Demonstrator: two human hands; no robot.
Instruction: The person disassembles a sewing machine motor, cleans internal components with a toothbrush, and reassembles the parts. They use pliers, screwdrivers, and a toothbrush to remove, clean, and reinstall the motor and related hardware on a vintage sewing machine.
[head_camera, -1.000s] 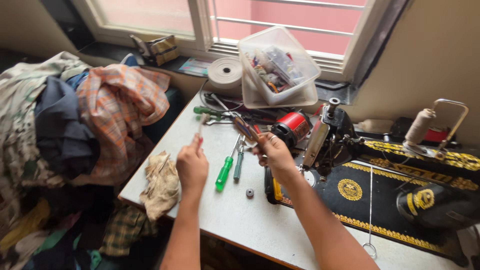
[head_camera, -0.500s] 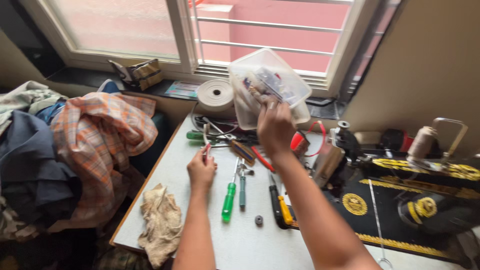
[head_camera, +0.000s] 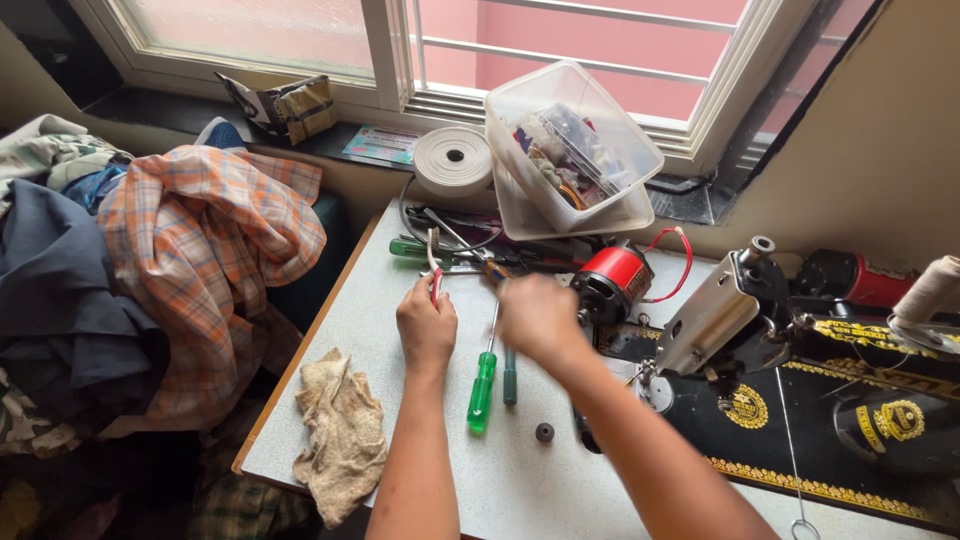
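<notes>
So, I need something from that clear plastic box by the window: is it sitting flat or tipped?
Tipped: the clear plastic box leans at a slant on its lid, contents inside.

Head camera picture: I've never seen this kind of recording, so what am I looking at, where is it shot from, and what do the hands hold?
The camera sits on a person's head and looks down at their own bare arms over a white table. The left hand has its grip on small red-handled pliers. The right hand is blurred, so whether it holds anything cannot be told. Between the hands lie a green screwdriver and a darker one. A rag lies at the left, a black sewing machine at the right, with a red motor beside it. Behind are a roll of white tape and a tilted clear box of small parts.
</notes>
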